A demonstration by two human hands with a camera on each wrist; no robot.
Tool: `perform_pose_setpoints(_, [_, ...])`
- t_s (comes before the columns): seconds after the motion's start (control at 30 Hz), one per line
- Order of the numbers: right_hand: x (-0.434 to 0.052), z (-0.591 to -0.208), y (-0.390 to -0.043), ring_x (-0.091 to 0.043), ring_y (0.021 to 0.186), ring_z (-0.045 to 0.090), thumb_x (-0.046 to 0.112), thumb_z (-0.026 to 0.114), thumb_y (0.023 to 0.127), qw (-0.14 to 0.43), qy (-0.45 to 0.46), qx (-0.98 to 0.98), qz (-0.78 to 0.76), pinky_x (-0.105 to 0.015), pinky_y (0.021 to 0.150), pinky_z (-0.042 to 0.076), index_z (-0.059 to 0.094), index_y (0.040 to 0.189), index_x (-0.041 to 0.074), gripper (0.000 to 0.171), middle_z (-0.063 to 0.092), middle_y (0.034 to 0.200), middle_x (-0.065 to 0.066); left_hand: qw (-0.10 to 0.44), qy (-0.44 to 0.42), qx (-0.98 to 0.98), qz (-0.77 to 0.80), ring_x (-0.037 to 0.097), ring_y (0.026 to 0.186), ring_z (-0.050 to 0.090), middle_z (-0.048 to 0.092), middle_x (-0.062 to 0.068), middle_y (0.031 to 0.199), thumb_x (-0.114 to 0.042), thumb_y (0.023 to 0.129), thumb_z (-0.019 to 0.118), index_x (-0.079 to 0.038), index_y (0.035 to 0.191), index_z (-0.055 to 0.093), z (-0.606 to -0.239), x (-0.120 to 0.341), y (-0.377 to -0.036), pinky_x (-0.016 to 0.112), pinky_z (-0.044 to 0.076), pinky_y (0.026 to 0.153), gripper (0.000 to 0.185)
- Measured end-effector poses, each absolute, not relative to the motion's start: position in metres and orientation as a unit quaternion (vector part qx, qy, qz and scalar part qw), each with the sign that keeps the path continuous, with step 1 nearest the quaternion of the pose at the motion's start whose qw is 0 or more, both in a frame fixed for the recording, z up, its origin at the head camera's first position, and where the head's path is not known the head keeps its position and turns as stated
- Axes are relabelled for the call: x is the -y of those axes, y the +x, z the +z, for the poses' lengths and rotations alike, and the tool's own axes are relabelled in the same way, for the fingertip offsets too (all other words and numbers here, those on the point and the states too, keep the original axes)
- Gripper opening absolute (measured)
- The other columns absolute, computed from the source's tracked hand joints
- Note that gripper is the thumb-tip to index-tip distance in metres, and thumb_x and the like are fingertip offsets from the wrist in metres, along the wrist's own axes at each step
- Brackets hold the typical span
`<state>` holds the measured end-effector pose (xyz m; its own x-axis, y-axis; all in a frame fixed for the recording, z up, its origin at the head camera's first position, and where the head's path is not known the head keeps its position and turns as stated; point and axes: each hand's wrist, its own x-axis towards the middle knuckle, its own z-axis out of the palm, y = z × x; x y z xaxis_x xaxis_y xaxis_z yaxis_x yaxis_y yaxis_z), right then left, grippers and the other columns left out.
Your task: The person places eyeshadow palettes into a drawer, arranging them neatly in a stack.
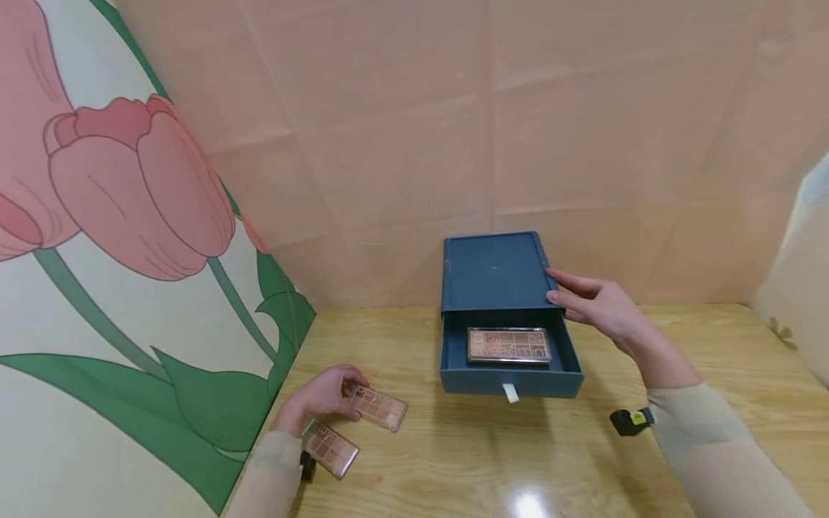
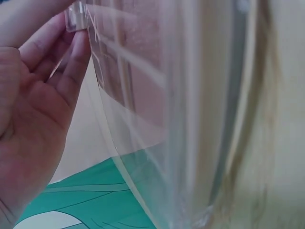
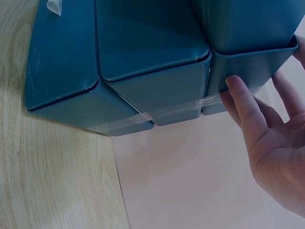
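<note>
Eyeshadow palettes lie in three places in the head view. One palette (image 1: 509, 344) lies flat in the pulled-out tray of the blue drawer box (image 1: 495, 273), which stands near the back edge of the wooden table (image 1: 712, 360), against the pink backdrop. The tray's front wall carries a white pull tab (image 1: 511, 393). A second palette (image 1: 378, 406) lies near the table's left edge, by the tulip panel (image 1: 129, 216), and a third palette (image 1: 329, 447) lies just in front of it, toward the near edge. Bare tabletop runs wide to the right of the box and in front of it. The left hand (image 1: 322, 395) rests on the second palette with its fingers curled over the near end. The right hand (image 1: 599, 302) holds its fingers nearly straight against the right side of the box's sleeve.

From the left wrist, the left hand (image 2: 33, 109) pinches a corner of the clear palette case (image 2: 138, 95) between thumb and fingertips, the table blurred behind.

From the right wrist, the right hand (image 3: 269, 138) has one fingertip on the blue box's (image 3: 143, 57) side wall, the others loosely spread beside it.
</note>
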<state>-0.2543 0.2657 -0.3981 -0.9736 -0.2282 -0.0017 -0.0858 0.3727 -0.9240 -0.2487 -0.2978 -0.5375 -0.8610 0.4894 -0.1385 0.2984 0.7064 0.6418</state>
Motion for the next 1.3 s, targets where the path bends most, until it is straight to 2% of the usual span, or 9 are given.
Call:
perform_pose_setpoints(0.13, [-0.266, -0.398, -0.254, -0.041, 0.146, 0.047, 0.053, 0.067, 0.104, 0.064, -0.096, -0.826, -0.552, -0.023, 0.095, 0.056, 0.038, 0.168, 0.018, 0.078, 0.031, 0.172, -0.019, 0.156, 0.201, -0.911, 0.324, 0.015, 0.098, 0.062, 0.067, -0.008, 0.106, -0.014, 0.072, 0.102, -0.021, 0.117, 0.075, -0.539, 0.297, -0.249, 0.034, 0.054, 0.088, 0.053])
perform_pose_setpoints(0.33, [-0.266, -0.398, -0.254, -0.042, 0.146, 0.048, 0.054, 0.067, 0.104, 0.064, -0.095, -0.829, -0.548, -0.025, 0.095, 0.056, 0.038, 0.168, 0.019, 0.079, 0.031, 0.172, -0.020, 0.151, 0.202, -0.910, 0.330, 0.016, 0.095, 0.063, 0.068, -0.007, 0.104, -0.017, 0.071, 0.103, -0.019, 0.117, 0.077, -0.539, 0.296, -0.248, 0.032, 0.055, 0.084, 0.053])
perform_pose_setpoints(0.77, [-0.267, -0.402, -0.255, -0.043, 0.148, 0.045, 0.049, 0.066, 0.106, 0.065, -0.101, -0.825, -0.552, -0.022, 0.094, 0.056, 0.037, 0.169, 0.021, 0.075, 0.028, 0.173, -0.018, 0.107, 0.187, -0.902, 0.375, 0.018, 0.097, 0.064, 0.065, -0.003, 0.106, -0.026, 0.075, 0.101, -0.017, 0.123, 0.077, -0.535, 0.289, -0.239, 0.033, 0.058, 0.086, 0.055])
perform_pose_setpoints(0.93, [-0.267, -0.402, -0.253, -0.043, 0.148, 0.045, 0.049, 0.066, 0.106, 0.066, -0.099, -0.826, -0.551, -0.025, 0.096, 0.056, 0.036, 0.169, 0.021, 0.075, 0.028, 0.173, -0.019, 0.069, 0.185, -0.893, 0.405, 0.020, 0.099, 0.064, 0.065, -0.003, 0.107, -0.023, 0.076, 0.101, -0.018, 0.124, 0.078, -0.524, 0.282, -0.233, 0.039, 0.060, 0.089, 0.053])
perform_pose_setpoints(1.1, [-0.266, -0.400, -0.253, -0.044, 0.147, 0.046, 0.048, 0.066, 0.107, 0.062, -0.100, -0.827, -0.549, -0.028, 0.097, 0.056, 0.037, 0.169, 0.020, 0.074, 0.028, 0.173, -0.020, 0.023, 0.195, -0.883, 0.426, 0.020, 0.101, 0.062, 0.066, -0.003, 0.107, -0.014, 0.075, 0.100, -0.017, 0.120, 0.079, -0.514, 0.279, -0.231, 0.037, 0.060, 0.090, 0.050])
perform_pose_setpoints(1.2, [-0.266, -0.400, -0.254, -0.044, 0.147, 0.046, 0.048, 0.066, 0.106, 0.062, -0.098, -0.828, -0.548, -0.032, 0.099, 0.056, 0.037, 0.169, 0.020, 0.074, 0.027, 0.173, -0.020, 0.007, 0.196, -0.879, 0.434, 0.020, 0.101, 0.061, 0.066, -0.003, 0.108, -0.013, 0.074, 0.101, -0.016, 0.119, 0.079, -0.510, 0.278, -0.231, 0.036, 0.061, 0.090, 0.050])
perform_pose_setpoints(1.3, [-0.265, -0.399, -0.254, -0.045, 0.148, 0.044, 0.049, 0.066, 0.106, 0.065, -0.096, -0.829, -0.548, -0.036, 0.101, 0.054, 0.036, 0.169, 0.020, 0.075, 0.026, 0.173, -0.021, -0.004, 0.195, -0.876, 0.440, 0.022, 0.102, 0.062, 0.067, -0.002, 0.107, -0.012, 0.074, 0.101, -0.016, 0.119, 0.079, -0.506, 0.277, -0.231, 0.041, 0.061, 0.091, 0.051])
